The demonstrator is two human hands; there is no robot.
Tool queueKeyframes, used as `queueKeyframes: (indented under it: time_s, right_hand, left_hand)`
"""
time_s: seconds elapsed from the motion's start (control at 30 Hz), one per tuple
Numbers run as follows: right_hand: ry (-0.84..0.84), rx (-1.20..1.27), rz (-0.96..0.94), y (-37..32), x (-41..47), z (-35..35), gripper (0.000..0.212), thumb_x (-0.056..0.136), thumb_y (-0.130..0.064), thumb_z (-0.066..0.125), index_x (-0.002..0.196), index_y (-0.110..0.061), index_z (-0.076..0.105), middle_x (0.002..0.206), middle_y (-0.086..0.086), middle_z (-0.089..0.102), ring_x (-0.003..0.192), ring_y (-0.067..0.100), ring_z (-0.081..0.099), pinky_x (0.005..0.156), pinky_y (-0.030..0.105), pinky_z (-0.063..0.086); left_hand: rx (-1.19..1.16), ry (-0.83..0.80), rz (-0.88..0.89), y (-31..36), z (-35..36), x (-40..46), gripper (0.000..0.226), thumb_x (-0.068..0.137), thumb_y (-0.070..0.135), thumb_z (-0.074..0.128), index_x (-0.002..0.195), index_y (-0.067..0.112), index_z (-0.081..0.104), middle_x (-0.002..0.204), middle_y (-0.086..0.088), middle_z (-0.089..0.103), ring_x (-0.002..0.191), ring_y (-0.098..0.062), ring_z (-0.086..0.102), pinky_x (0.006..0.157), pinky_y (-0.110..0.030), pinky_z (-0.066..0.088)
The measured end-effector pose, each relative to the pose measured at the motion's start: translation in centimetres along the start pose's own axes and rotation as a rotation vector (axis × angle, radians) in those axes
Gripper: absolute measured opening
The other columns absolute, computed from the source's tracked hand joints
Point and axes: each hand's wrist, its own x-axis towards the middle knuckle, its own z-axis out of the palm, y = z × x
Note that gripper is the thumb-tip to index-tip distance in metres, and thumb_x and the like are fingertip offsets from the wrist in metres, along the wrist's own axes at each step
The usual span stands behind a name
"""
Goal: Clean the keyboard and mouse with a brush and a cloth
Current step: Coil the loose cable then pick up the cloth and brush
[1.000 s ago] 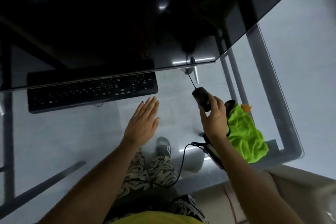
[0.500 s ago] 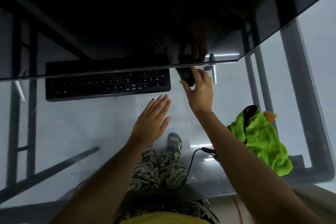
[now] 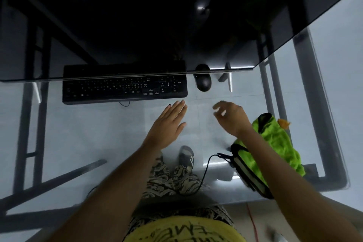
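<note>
A black keyboard (image 3: 123,85) lies on the glass desk, partly under the dark monitor's lower edge. Just right of it sits the black mouse (image 3: 203,80), with no hand on it. My left hand (image 3: 169,124) rests flat on the glass below the keyboard's right end, fingers together and holding nothing. Hovering below the mouse, my right hand (image 3: 230,117) has loosely curled, parted fingers and holds nothing. A green cloth (image 3: 279,141) lies bunched at the desk's right side, over a dark-edged object (image 3: 249,173). No brush can be made out.
A large dark monitor (image 3: 157,25) overhangs the back of the desk. The glass desk (image 3: 78,133) shows metal frame bars, my patterned trousers and a sandal beneath. A black cable (image 3: 206,171) loops near the front edge. A small orange thing (image 3: 283,123) lies beside the cloth.
My right hand carried the mouse from near the cloth to beside the keyboard, let it go and drew back toward me. My left hand stayed flat on the glass.
</note>
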Motion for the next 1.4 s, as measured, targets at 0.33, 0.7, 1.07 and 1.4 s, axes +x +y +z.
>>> queueKeyframes:
  time_s: [0.33,0.7,1.07,1.4]
  right_hand:
    - [-0.648,-0.36,-0.183,-1.9,-7.6,1.4,0.023,0.088,-0.032,0.066,0.11,-0.026,0.06,0.085,0.001,0.065,0.071,0.013,0.052,0.071,0.03,0.047]
    - [-0.334,0.427,-0.022,-11.5,-3.1,-0.8,0.004,0.088,-0.011,0.064,0.091,-0.01,0.066,0.084,0.011,0.074,0.062,0.014,0.07,0.063,0.025,0.058]
    - [-0.487,0.896,-0.134,-19.8,-2.6,-5.6,0.006,0.091,-0.012,0.061,0.094,-0.01,0.067,0.08,0.005,0.065,0.047,0.008,0.038,0.045,0.02,0.028]
    - [-0.127,0.851,-0.323,-25.9,-5.3,-8.8,0.016,0.096,-0.023,0.057,0.099,-0.014,0.07,0.062,-0.001,0.055,0.047,0.008,0.039,0.044,0.02,0.031]
  left_hand:
    - [-0.102,-0.059,-0.176,-0.3,-6.1,-1.6,0.063,0.103,0.043,0.029,0.154,0.014,0.009,0.162,0.001,0.001,0.148,-0.009,0.001,0.114,-0.032,0.026]
    - [-0.69,0.253,-0.375,1.6,-11.1,-4.3,0.037,0.103,0.033,0.038,0.115,0.01,0.065,0.11,-0.007,0.068,0.097,-0.019,0.065,0.09,-0.039,0.052]
    - [-0.611,0.475,-0.309,-1.1,-20.0,-6.4,0.043,0.092,0.015,0.059,0.133,0.017,0.047,0.134,0.006,0.043,0.123,-0.005,0.042,0.102,-0.015,0.032]
    - [-2.289,0.374,-0.254,0.7,-30.4,-8.4,0.028,0.103,0.019,0.039,0.079,0.012,0.051,0.056,0.004,0.043,0.047,-0.007,0.044,0.057,-0.022,0.049]
